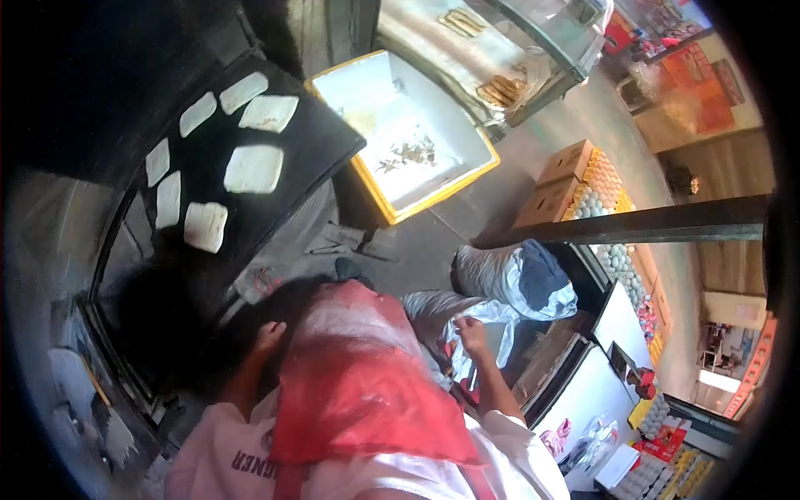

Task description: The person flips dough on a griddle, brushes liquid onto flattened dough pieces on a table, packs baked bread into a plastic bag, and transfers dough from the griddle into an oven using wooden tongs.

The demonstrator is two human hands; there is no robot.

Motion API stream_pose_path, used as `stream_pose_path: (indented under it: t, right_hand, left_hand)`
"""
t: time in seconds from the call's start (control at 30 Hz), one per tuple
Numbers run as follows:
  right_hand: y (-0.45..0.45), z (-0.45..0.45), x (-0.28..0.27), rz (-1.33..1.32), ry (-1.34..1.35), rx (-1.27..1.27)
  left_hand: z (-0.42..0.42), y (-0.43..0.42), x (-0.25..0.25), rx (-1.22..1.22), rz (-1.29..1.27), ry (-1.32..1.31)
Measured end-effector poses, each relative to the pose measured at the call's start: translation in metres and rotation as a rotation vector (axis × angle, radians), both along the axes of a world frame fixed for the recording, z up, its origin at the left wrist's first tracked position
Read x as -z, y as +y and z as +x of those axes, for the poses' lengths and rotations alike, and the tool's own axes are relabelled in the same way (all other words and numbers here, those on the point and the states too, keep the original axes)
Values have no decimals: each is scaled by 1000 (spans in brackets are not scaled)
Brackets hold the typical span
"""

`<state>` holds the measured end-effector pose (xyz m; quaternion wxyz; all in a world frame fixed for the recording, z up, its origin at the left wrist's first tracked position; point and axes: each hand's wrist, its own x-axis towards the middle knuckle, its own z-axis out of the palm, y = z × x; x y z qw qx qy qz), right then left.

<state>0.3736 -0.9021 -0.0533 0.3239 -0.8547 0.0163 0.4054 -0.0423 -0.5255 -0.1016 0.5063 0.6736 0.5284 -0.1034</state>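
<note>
My left hand (269, 334) is beside the red apron (358, 392), fingers curled in, with nothing visible in it. On the apron's other side, my right hand (472, 332) is also curled, in front of a white sack (433, 308), and no held object shows. Whether it touches the sack, I cannot tell. Ahead on the left, several flat pale dough pieces (253, 169) lie spaced out on a black griddle (304, 125). Both hands are well apart from the griddle.
A white foam box with a yellow rim (492, 154) holds scraps beyond the griddle. A glass case (542, 62) contains browned flatbreads (502, 90). Stuffed sacks (492, 271) stand on the right near a dark beam (658, 219), with egg trays (604, 179) beyond.
</note>
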Motion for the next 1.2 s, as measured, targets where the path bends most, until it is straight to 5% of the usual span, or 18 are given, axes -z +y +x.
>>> stream_pose_path:
  t: [0.1, 0.13, 0.17, 0.27, 0.3, 0.43, 0.67, 0.73, 0.83, 0.87, 0.9, 1.03, 1.13, 1.2]
  right_hand:
    - [5, -41, 31, -6, -7, -223]
    - [6, -54, 39, -27, -67, -324]
    - [7, -67, 46, -47, -127, -434]
    - [19, -96, 17, 42, -105, -536]
    - [27, -103, 0, 45, -39, -564]
    - [10, -145, 25, 134, 22, -509]
    - [-33, -224, 88, -89, 328, -66]
    - [-42, -267, 89, -16, 305, -210]
    - [-44, -335, 69, 8, 231, -462]
    - [-44, -358, 60, -33, 200, -561]
    - [-44, -378, 54, -73, 176, -641]
    - [-28, -445, 19, -216, 86, -908]
    - [-12, -451, 1, -298, -31, -1160]
    - [0, -452, -13, -361, -203, -1451]
  left_hand:
    - [-93, -51, 32, -83, 37, 50]
    - [-89, -72, -22, -164, -52, 74]
    - [-131, -91, -15, -204, -61, 100]
    - [-244, -156, 30, 89, 131, 84]
    - [-263, -168, 40, -11, 287, -83]
    - [-263, -140, -54, -339, 108, 42]
    - [-367, -59, -61, -535, 375, -39]
    - [-422, -29, -66, -653, 402, -120]
    - [-543, 20, -17, -721, 819, -208]
    - [-555, 32, -78, -859, 655, -27]
    - [-589, 47, -87, -805, 878, -16]
    - [-750, 123, -68, -946, 946, 104]
    - [-799, 174, -108, -931, 888, 538]
    - [-864, 201, -64, -834, 1003, 525]
